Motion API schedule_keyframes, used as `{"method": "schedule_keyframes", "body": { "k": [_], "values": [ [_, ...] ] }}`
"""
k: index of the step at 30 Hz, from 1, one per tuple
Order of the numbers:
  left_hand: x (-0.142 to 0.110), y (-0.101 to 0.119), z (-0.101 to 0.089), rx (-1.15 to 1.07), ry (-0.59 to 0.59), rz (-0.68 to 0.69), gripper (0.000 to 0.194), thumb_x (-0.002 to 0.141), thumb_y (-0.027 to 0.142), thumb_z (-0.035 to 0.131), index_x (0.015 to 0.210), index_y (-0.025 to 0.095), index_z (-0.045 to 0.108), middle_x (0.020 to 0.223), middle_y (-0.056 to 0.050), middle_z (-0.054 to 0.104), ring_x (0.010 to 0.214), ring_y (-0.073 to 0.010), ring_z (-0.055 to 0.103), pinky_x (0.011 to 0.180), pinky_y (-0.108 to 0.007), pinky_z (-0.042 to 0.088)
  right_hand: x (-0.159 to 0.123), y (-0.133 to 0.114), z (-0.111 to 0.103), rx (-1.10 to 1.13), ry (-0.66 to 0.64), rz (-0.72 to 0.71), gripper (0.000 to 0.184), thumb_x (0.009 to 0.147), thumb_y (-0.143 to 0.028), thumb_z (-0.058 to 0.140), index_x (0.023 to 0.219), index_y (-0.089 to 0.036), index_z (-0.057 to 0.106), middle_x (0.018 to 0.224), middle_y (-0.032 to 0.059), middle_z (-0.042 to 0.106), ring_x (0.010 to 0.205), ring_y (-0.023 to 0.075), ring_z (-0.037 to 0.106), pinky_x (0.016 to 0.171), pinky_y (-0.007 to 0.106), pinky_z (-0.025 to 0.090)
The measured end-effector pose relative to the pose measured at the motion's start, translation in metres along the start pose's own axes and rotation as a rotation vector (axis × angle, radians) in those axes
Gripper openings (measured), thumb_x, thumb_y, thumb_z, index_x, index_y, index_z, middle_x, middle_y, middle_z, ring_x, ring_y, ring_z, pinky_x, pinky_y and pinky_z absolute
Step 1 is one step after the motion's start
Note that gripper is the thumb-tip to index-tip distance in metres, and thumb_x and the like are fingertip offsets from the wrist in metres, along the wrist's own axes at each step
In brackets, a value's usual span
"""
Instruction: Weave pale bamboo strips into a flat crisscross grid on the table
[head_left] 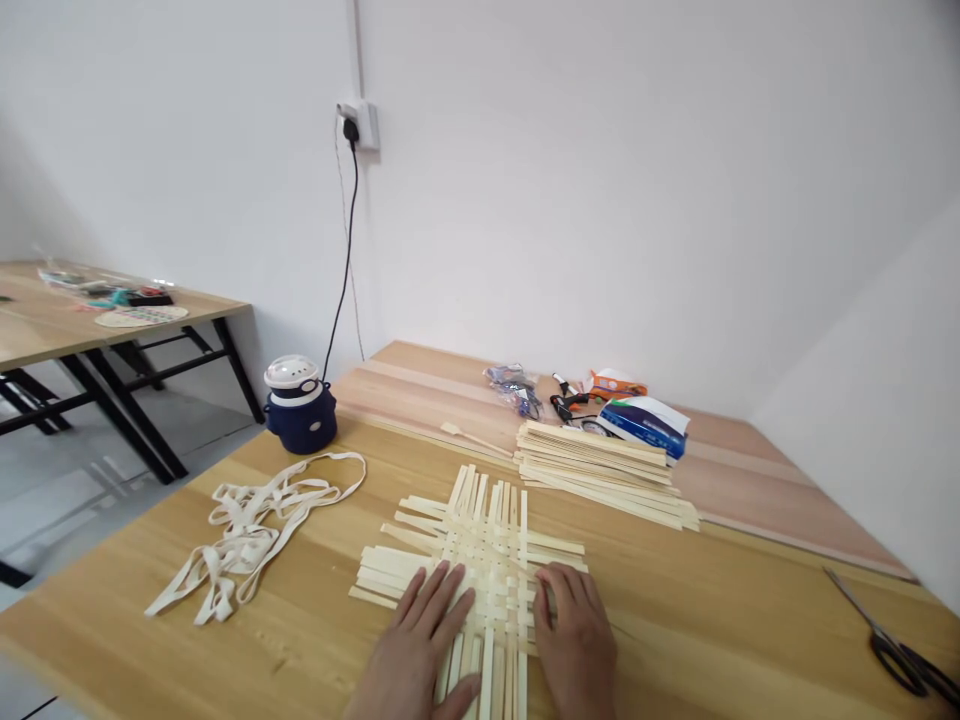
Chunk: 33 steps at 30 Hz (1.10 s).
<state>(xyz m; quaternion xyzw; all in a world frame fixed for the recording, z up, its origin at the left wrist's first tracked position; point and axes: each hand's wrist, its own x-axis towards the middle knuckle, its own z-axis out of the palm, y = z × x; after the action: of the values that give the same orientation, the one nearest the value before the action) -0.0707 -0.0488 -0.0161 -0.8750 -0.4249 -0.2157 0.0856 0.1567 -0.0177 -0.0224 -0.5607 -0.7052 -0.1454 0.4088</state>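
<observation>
A flat mat of pale, thin bamboo strips (491,565) lies half-woven on the wooden table, with loose strip ends sticking out on its sides. My left hand (424,640) rests flat on the mat's lower left part, its fingers stretched out over the strips. At the right edge of the weave, my right hand (576,640) has its fingers bent and its thumb close to them, closed on a bamboo strip. The ends of the strips under both hands are hidden.
Behind the mat lies a stack of loose strips (600,470), near a glue gun (566,400) and a blue tissue pack (643,424). A tangled cream cloth tape (255,535) and a navy pot (301,415) are left. Scissors (892,650) lie at far right.
</observation>
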Motion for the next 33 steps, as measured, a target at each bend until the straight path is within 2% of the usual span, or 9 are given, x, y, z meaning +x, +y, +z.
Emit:
{"method": "schedule_keyframes", "body": {
  "k": [5,12,17,21,24,28,30,33],
  "values": [
    [0.000,0.000,-0.002,-0.070,-0.017,-0.028,0.072,0.089,0.042,0.061,0.152,0.022,0.032,0.154,-0.009,0.040,0.140,-0.0301,0.042,0.112,-0.047,0.043,0.000,0.000,0.000,-0.001,-0.030,0.016,0.023,0.101,-0.026,0.040,0.092,-0.022,0.061,0.092,0.0036,0.067,0.089,0.0194,0.059,0.084,0.031,0.043],
    [-0.005,-0.002,0.013,-0.124,0.008,-0.026,0.077,0.086,0.040,0.062,0.153,0.024,0.029,0.156,-0.009,0.037,0.142,-0.0315,0.038,0.113,-0.050,0.040,0.001,0.000,-0.001,-0.014,-0.020,-0.008,0.025,0.102,-0.026,0.038,0.091,-0.021,0.061,0.089,0.0035,0.067,0.086,0.0191,0.060,0.082,0.031,0.044],
    [-0.002,0.002,0.003,-0.137,-0.071,-0.056,0.074,0.089,0.041,0.061,0.153,0.023,0.028,0.156,-0.010,0.036,0.144,-0.0316,0.035,0.114,-0.053,0.039,0.003,0.003,0.000,-0.037,0.008,-0.031,0.029,0.102,-0.030,0.037,0.089,-0.021,0.061,0.087,0.0032,0.068,0.084,0.0191,0.060,0.080,0.030,0.043],
    [-0.003,0.002,-0.007,-0.226,0.037,-0.121,0.070,0.095,0.040,0.054,0.155,0.027,0.021,0.157,-0.010,0.035,0.144,-0.0273,0.035,0.114,-0.048,0.041,0.005,0.006,-0.001,-0.072,0.083,-0.095,0.028,0.102,-0.030,0.039,0.090,-0.020,0.062,0.087,0.0039,0.069,0.083,0.0189,0.061,0.080,0.029,0.043],
    [-0.009,-0.004,-0.022,-0.295,0.160,-0.230,0.060,0.098,0.035,0.047,0.154,0.033,0.025,0.156,-0.007,0.038,0.141,-0.0236,0.040,0.112,-0.043,0.044,0.006,0.006,-0.004,-0.119,0.118,-0.104,0.028,0.101,-0.031,0.040,0.092,-0.018,0.063,0.088,0.0055,0.070,0.084,0.0202,0.060,0.081,0.031,0.044],
    [-0.028,-0.028,-0.058,-0.300,0.240,-0.418,0.053,0.099,0.031,0.047,0.149,0.038,0.033,0.151,-0.002,0.046,0.137,-0.0207,0.046,0.110,-0.039,0.046,0.006,0.016,-0.007,-0.149,0.063,-0.083,0.033,0.100,-0.032,0.037,0.092,-0.018,0.066,0.086,0.0057,0.071,0.080,0.0213,0.061,0.078,0.033,0.044],
    [-0.048,-0.047,-0.077,-0.267,0.347,-0.527,0.049,0.099,0.032,0.047,0.147,0.039,0.036,0.150,0.001,0.048,0.137,-0.0205,0.046,0.111,-0.040,0.044,0.006,0.030,-0.007,-0.169,-0.002,-0.063,0.035,0.098,-0.032,0.036,0.090,-0.021,0.068,0.083,0.0042,0.072,0.074,0.0211,0.061,0.072,0.034,0.044],
    [-0.097,-0.077,-0.103,-0.171,0.525,-0.833,0.044,0.099,0.042,0.045,0.143,0.039,0.043,0.147,0.004,0.049,0.138,-0.0243,0.044,0.116,-0.047,0.036,0.010,0.053,-0.005,-0.178,-0.116,-0.068,0.033,0.091,-0.032,0.040,0.085,-0.025,0.072,0.075,0.0034,0.073,0.066,0.0217,0.061,0.065,0.035,0.042]
  ]
}}
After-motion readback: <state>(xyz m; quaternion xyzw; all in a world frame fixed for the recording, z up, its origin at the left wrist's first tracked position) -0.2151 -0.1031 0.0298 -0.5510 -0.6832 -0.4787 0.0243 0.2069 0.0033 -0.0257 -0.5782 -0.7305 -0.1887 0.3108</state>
